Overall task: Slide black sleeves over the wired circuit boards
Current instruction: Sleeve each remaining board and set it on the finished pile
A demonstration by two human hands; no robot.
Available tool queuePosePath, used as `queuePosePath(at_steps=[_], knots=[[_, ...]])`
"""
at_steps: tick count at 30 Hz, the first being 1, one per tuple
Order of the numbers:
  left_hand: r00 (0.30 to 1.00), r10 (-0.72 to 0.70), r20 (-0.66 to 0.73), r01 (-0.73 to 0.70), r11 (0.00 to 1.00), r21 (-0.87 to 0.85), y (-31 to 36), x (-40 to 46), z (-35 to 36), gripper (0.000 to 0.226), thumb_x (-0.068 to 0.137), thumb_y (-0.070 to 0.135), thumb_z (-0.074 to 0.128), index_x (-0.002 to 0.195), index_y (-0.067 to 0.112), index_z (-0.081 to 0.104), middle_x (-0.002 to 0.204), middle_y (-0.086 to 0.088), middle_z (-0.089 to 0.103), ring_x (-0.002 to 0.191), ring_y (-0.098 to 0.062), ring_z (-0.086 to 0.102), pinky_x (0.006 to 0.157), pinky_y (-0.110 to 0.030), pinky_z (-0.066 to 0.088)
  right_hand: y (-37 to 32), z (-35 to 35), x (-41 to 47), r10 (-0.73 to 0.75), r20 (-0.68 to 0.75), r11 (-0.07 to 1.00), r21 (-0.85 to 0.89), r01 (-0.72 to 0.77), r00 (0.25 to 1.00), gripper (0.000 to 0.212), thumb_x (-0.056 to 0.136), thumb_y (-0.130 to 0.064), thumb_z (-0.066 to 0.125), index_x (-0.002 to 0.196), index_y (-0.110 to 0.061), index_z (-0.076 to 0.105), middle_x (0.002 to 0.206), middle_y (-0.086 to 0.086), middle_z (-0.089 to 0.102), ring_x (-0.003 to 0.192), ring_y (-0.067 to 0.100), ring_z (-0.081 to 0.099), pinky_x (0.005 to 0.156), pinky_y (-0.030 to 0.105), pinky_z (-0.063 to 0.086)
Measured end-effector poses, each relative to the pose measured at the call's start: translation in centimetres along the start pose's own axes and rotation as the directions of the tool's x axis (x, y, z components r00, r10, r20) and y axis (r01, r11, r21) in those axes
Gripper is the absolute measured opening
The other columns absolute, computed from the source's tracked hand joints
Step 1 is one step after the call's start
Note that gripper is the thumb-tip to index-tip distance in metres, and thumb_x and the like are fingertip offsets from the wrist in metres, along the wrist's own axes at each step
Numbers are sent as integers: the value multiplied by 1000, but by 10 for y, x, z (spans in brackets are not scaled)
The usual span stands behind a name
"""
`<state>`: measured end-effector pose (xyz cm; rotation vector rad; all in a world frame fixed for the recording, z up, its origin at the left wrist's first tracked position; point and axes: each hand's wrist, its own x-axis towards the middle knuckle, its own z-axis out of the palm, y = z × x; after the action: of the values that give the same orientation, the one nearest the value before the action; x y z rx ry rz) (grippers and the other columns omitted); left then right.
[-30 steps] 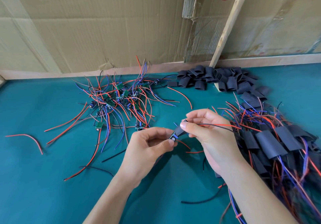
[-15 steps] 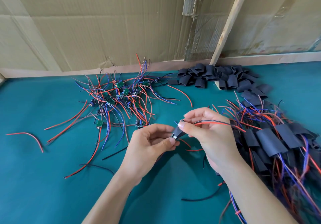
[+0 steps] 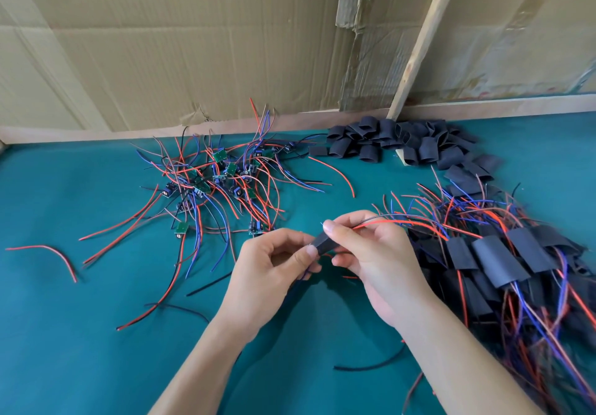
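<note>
Nearest, both forearms reach up from the bottom edge and meet over the teal mat (image 3: 64, 350), wrists bent inward toward each other. Between them is one black sleeve (image 3: 323, 244), the landmark for everything else. The left hand (image 3: 274, 279) comes at the sleeve from its left, fingers curled, thumb tip pinching the sleeve's near end. The right hand (image 3: 371, 260) comes from its right, index finger stretched over the sleeve's top edge and thumb beneath, pinching it too; whether a board is already inside cannot be told. A red wire (image 3: 403, 223) and a thin dark wire run out from under the right fingers, away to the right of the sleeve.

Below and right of the sleeve a loose black wire (image 3: 371, 364) curves on the mat. Right of the sleeve lies a heap of sleeved boards (image 3: 496, 260), their red and blue leads splayed out. Left of and beyond the sleeve sits a tangle of bare green circuit boards (image 3: 222, 169) with red, blue and black wires; far left of it lies a single red wire piece (image 3: 58, 255). Beyond the sleeve, to the right, is a pile of empty black sleeves (image 3: 403, 144) against the wooden rail, with a wooden stick (image 3: 419, 40) leaning on the cardboard wall (image 3: 193, 44) behind.
</note>
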<state>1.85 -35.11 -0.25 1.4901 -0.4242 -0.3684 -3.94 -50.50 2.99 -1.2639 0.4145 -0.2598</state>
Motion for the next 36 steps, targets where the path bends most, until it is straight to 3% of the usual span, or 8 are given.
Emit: queuePosePath(at_steps=[9, 12, 16, 18, 21, 25, 29, 36], knots=[[1000, 1, -28, 0, 999, 33, 1, 0, -1, 11, 95, 4, 67, 85, 7, 67, 70, -13, 71, 63, -19, 70, 59, -25, 55, 4, 9, -4, -6, 34, 1000, 13, 5, 999, 26, 75, -29, 83, 81, -14, 64, 73, 10, 69, 59, 16, 60, 54, 23, 53], [1000, -12, 2, 12, 999, -50, 10, -2, -1, 9, 92, 9, 73, 88, 4, 67, 74, -13, 72, 66, -19, 70, 61, -26, 54, -1, 7, -4, -42, 60, 999, -8, 42, 997, 13, 96, -17, 69, 87, -7, 67, 76, 13, 69, 63, 18, 60, 54, 24, 53], [999, 32, 36, -26, 986, -162, 23, -2, -7, 9, 80, 18, 74, 85, 11, 74, 83, -10, 73, 70, -21, 70, 62, -24, 53, -29, -9, -4, -176, 0, 976, -127, 175, 984, 19, 94, -8, 67, 76, -8, 73, 70, 21, 64, 57, 26, 54, 43, 25, 42], [976, 100, -194, -91, 994, 57, 21, 2, -14, 7, 81, 8, 73, 83, 15, 73, 81, -3, 73, 64, -14, 66, 60, -22, 50, -57, -31, -8, -258, -2, 928, -279, 247, 966, 13, 85, -21, 77, 79, -8, 77, 67, 19, 65, 58, 30, 56, 40, 24, 38], [860, 225, -458, 17, 884, 467, 14, 6, -27, 27, 79, 0, 72, 84, 27, 70, 80, 7, 67, 54, -5, 56, 61, -22, 45, -100, -70, -23, -275, -25, 826, -518, 223, 961, 43, 63, -58, 80, 95, -29, 82, 71, 1, 75, 59, 19, 65, 41, 15, 41], [894, 219, -392, 152, 674, 723, 5, 7, -24, 32, 85, 31, 75, 116, 30, 68, 105, 5, 60, 85, -21, 63, 79, -32, 47, -128, -129, -40, -237, -104, 548, -835, 45, 966, 60, 59, -86, 67, 104, -46, 75, 73, -9, 77, 49, 2, 64, 46, 8, 45], [911, 220, -349, 193, 521, 831, 3, 8, -20, 40, 93, 39, 64, 131, 31, 59, 108, 0, 52, 92, -37, 63, 76, -42, 52, -140, -177, -38, -396, -35, 425, -893, 149, 918, 40, 70, -63, 73, 102, -40, 74, 94, -16, 77, 84, 3, 72, 78, 49, 61], [895, 313, -317, 103, 546, 831, 4, 5, -24, 19, 89, 31, 72, 104, 27, 61, 99, 3, 45, 72, -30, 53, 64, -36, 46, -156, -73, -23, -221, 212, 413, -864, 288, 952, 43, 66, -64, 69, 105, -46, 75, 86, -14, 78, 72, 2, 74, 62, 21, 59]])
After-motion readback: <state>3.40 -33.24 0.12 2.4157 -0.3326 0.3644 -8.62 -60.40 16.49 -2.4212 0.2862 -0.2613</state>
